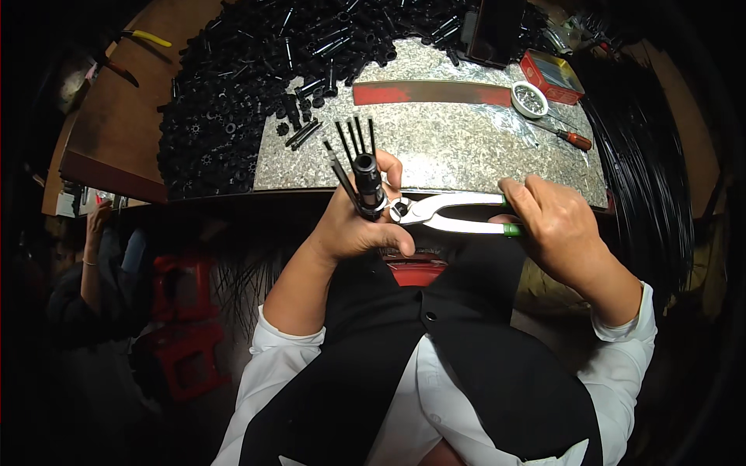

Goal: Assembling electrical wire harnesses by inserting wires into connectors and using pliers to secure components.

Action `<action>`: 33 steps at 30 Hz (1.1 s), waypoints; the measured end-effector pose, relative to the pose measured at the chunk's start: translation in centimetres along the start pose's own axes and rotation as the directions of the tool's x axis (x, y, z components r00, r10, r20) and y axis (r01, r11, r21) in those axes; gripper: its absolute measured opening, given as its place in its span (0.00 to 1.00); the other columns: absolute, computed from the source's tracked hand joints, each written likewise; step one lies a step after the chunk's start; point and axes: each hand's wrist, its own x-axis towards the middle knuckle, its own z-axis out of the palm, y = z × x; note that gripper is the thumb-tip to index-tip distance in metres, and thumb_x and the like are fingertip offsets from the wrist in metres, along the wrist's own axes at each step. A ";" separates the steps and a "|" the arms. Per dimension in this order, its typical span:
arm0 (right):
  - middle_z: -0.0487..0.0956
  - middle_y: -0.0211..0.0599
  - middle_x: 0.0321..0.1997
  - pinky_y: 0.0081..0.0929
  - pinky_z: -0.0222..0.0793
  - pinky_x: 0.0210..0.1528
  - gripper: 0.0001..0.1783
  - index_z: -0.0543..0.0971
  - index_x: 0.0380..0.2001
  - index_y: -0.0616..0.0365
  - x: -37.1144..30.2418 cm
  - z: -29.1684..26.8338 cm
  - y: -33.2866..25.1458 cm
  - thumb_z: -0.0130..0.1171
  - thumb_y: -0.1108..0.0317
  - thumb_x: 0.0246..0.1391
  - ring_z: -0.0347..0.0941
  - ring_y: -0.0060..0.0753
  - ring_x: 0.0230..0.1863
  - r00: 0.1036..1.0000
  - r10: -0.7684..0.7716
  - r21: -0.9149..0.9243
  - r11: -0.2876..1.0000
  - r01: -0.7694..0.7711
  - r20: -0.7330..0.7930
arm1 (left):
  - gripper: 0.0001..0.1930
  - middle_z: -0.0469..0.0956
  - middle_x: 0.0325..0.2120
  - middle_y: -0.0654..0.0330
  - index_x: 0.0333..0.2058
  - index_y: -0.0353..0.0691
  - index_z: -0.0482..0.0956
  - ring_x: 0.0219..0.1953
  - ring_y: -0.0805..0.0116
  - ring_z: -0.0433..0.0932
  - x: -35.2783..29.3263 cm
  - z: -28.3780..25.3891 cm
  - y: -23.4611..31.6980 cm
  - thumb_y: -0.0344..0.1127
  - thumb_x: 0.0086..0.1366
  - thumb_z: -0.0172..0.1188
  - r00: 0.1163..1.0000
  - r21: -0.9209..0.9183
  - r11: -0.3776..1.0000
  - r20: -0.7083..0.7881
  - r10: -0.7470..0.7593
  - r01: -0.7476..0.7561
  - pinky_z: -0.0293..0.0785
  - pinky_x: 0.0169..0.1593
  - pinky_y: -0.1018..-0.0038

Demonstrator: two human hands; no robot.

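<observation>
My left hand (346, 231) is closed around a black tubular hub (367, 180), which stands upright above the palm. Several thin black rods (357, 136) rise beside and behind it. In my right hand (561, 227) are silver pincers (454, 203) with green grips, held sideways. Their jaws meet the lower side of the hub, between my left thumb and fingers. Whether they bite on a wire there is too small to tell.
Past my hands lies a speckled board (443, 147) with a red-and-black bar (431, 93). A heap of black parts (225, 116) covers the left. At right are a white bowl (530, 101), a red-handled screwdriver (573, 139) and long black rods (645, 171). Another person's hand (98, 219) shows far left.
</observation>
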 end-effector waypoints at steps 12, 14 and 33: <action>0.69 0.40 0.23 0.34 0.66 0.22 0.16 0.72 0.39 0.63 -0.3 1.6 -0.3 0.60 0.64 0.52 0.71 0.40 0.21 0.998 0.017 0.043 0.999 -0.020 0.067 | 0.34 0.55 0.24 0.75 0.32 0.47 0.59 0.25 0.87 0.56 0.5 0.4 -1.1 0.34 0.36 0.81 1.000 0.074 0.997 0.022 0.005 -0.006 0.54 0.28 0.86; 0.69 0.40 0.23 0.35 0.66 0.22 0.16 0.71 0.39 0.63 -0.3 1.8 -0.3 0.60 0.64 0.52 0.71 0.41 0.21 0.995 0.031 0.046 0.998 -0.036 0.091 | 0.35 0.56 0.25 0.74 0.32 0.47 0.59 0.26 0.86 0.57 0.5 0.5 -1.2 0.33 0.35 0.82 1.000 0.057 0.998 -0.016 -0.025 0.026 0.56 0.29 0.86; 0.74 0.47 0.27 0.35 0.67 0.32 0.13 0.72 0.39 0.63 -0.2 3.2 -1.5 0.62 0.74 0.51 0.73 0.50 0.29 0.929 0.161 0.718 0.595 -0.361 0.334 | 0.34 0.59 0.20 0.74 0.37 0.45 0.58 0.20 0.85 0.60 0.0 -0.9 -1.9 0.30 0.42 0.78 0.987 -0.258 0.959 -0.138 0.085 -0.119 0.57 0.27 0.86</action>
